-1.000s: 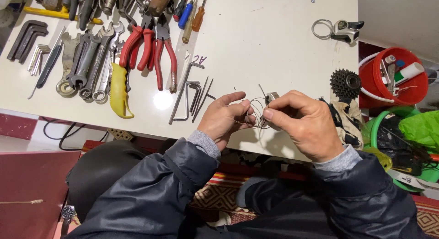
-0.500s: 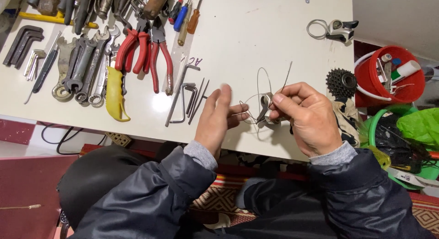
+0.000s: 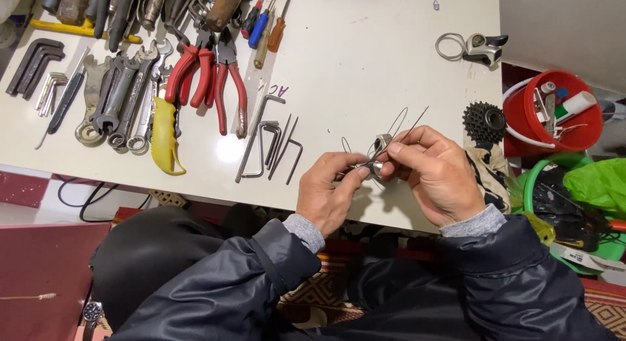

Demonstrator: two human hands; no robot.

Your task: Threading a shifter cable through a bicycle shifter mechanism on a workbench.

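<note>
My left hand [image 3: 331,190] and my right hand [image 3: 438,173] meet over the near edge of the white table [image 3: 365,60]. Between their fingertips they pinch a small metal fitting [image 3: 378,148]. A thin steel wire [image 3: 399,123] loops up out of the fitting and its free end points up and to the right. Both arms wear dark jacket sleeves with grey cuffs.
Several hex keys [image 3: 270,145] lie just left of my hands. Red-handled pliers [image 3: 212,77], spanners [image 3: 117,96], a yellow-handled tool [image 3: 164,135] and screwdrivers [image 3: 264,25] fill the table's left half. A bicycle sprocket cluster [image 3: 484,121], a red bucket [image 3: 554,113] and a shifter clamp [image 3: 473,46] sit to the right.
The wire loop has been drawn out longer and now stands up with a free end showing. My hands have shifted slightly on the fitting, staying over the table's near edge.
</note>
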